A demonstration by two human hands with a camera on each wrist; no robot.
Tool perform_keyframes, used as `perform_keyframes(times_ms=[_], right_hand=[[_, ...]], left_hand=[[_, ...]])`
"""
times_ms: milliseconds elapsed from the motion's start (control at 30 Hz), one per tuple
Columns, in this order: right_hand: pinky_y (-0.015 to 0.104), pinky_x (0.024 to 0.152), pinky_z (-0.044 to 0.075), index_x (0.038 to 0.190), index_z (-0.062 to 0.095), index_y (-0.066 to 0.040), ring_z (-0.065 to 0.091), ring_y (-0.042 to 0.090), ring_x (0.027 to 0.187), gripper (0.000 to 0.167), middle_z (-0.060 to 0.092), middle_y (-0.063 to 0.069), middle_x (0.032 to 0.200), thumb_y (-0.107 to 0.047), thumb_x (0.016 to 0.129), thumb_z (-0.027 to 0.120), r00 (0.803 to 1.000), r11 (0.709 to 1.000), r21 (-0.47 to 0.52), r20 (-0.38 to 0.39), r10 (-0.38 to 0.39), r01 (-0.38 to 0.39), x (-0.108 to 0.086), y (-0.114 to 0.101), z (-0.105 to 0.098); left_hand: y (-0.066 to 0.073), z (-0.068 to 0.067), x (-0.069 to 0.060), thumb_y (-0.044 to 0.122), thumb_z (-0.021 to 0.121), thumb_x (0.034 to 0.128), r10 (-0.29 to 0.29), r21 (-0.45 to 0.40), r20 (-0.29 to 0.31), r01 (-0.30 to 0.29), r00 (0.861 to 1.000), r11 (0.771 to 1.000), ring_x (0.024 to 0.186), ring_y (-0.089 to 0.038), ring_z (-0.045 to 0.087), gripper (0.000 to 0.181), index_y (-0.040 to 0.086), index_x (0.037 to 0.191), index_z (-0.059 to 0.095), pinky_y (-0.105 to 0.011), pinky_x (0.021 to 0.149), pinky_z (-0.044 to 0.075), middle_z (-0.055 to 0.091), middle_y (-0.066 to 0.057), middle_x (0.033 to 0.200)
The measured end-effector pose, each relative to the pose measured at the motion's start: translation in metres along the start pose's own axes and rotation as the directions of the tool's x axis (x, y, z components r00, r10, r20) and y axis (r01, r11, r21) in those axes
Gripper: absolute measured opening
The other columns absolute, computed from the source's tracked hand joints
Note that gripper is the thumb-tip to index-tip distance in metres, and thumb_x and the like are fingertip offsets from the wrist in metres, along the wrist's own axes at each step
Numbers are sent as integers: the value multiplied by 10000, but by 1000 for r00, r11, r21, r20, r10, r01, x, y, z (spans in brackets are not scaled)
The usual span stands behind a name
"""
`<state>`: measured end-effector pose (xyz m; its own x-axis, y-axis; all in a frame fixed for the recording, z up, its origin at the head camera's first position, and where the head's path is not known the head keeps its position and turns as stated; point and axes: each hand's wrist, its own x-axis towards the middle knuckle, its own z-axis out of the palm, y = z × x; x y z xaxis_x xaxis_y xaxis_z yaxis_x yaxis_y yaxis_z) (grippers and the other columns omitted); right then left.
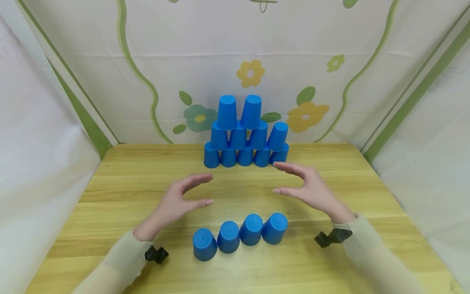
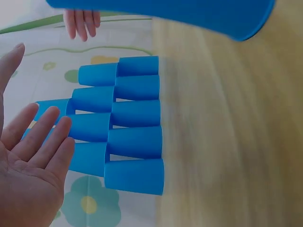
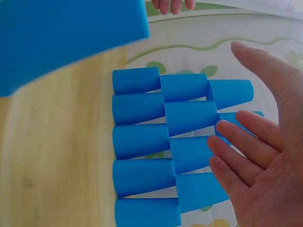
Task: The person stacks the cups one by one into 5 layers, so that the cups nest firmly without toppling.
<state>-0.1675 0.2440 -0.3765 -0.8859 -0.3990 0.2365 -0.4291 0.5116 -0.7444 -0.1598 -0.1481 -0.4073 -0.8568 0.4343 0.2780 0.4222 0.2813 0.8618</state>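
Upside-down blue cups form a stacked wall [image 1: 238, 138] at the back of the table, with several in the bottom row, several in the middle and two on top. A separate row of several upside-down cups [image 1: 229, 237] stands nearer the front. My left hand [image 1: 176, 202] hovers left of centre between the two groups, thumb and fingers spread, holding nothing. Opposite it, my right hand [image 1: 313, 190] is also empty with its thumb apart from its fingers. In the right wrist view, its fingers [image 3: 246, 151] look relaxed. A near cup [image 2: 189, 12] crosses the top of the left wrist view.
The wooden table [image 1: 128, 183] meets a white cloth backdrop [image 1: 205, 36] printed with flowers and vines, close behind the stack. Cloth walls [image 1: 33, 143] also stand at both sides. Each wrist carries a small black device [image 1: 156, 255] over a light sleeve.
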Motion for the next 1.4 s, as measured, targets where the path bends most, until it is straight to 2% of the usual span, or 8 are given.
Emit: perform_keyframes(times_ms=[167, 300, 467, 567, 833, 1000, 1200, 1400], right_hand=[[596, 1100, 371, 1479, 541, -222, 504, 188, 1348, 751, 559, -76, 1453, -265, 816, 892, 998, 999, 33, 54, 12, -14, -22, 2, 7], [600, 1091, 379, 1469, 554, -206, 512, 174, 1340, 794, 567, -98, 1441, -323, 773, 920, 994, 998, 45, 101, 29, -34, -36, 6, 17], [525, 1064, 439, 1406, 616, -141, 566, 161, 1280, 751, 622, -113, 1368, -336, 753, 930, 990, 995, 72, 134, 53, -63, -47, 13, 28], [448, 1043, 472, 1365, 651, -156, 592, 160, 1246, 679, 650, -115, 1326, -317, 764, 923, 986, 993, 90, 154, 62, -76, -53, 16, 30], [441, 1009, 503, 1312, 691, -192, 623, 165, 1197, 617, 679, -115, 1274, -317, 757, 929, 982, 991, 108, 178, 62, -82, -63, 18, 34], [465, 1003, 502, 1293, 703, -162, 643, 166, 1163, 584, 703, -79, 1237, -331, 775, 915, 973, 988, 120, 220, 64, -93, -65, 17, 38], [428, 984, 503, 1278, 713, -192, 653, 158, 1135, 549, 719, -84, 1196, -333, 784, 907, 961, 977, 139, 246, 125, -162, -66, 20, 46], [569, 1019, 467, 1303, 698, -165, 642, 177, 1163, 563, 713, -97, 1204, -315, 798, 899, 945, 952, 186, 267, 189, -243, -70, 23, 50]], left_hand=[[-2, 1, -17, 219, 874, 837, 2, -15, 13, -1, 1000, 1000, 1315, -155, 538, 672, 208, 1438, 572, -456, 1102, 410, 597, 38, 1412], [-5, 4, -31, 243, 913, 788, -27, -49, 80, 31, 996, 998, 1321, -158, 531, 778, 250, 1466, 532, -412, 1103, 410, 579, 59, 1428], [-12, 9, -48, 258, 931, 760, -99, -121, 227, 129, 969, 984, 1321, -151, 527, 835, 204, 1482, 515, -400, 1108, 407, 564, 21, 1452], [-14, 9, -54, 235, 924, 771, -118, -150, 275, 164, 954, 975, 1280, -166, 564, 782, 156, 1452, 548, -439, 1089, 431, 586, -42, 1429], [-13, 5, -58, 208, 938, 745, -115, -167, 301, 171, 947, 971, 1175, -299, 624, 707, 126, 1370, 617, -407, 1029, 490, 651, -86, 1315], [-12, 4, -59, 235, 942, 739, -137, -136, 335, 192, 932, 972, 1153, -246, 636, 657, 109, 1317, 656, -377, 1016, 496, 679, -49, 1272], [-15, 5, -60, 289, 942, 735, -151, -77, 336, 187, 930, 979, 1102, -178, 648, 559, 165, 1227, 708, -399, 983, 517, 705, 65, 1184], [-17, 6, -61, 304, 930, 754, -171, -65, 344, 205, 923, 976, 1124, -171, 643, 537, 192, 1230, 709, -358, 992, 509, 701, 92, 1187]])
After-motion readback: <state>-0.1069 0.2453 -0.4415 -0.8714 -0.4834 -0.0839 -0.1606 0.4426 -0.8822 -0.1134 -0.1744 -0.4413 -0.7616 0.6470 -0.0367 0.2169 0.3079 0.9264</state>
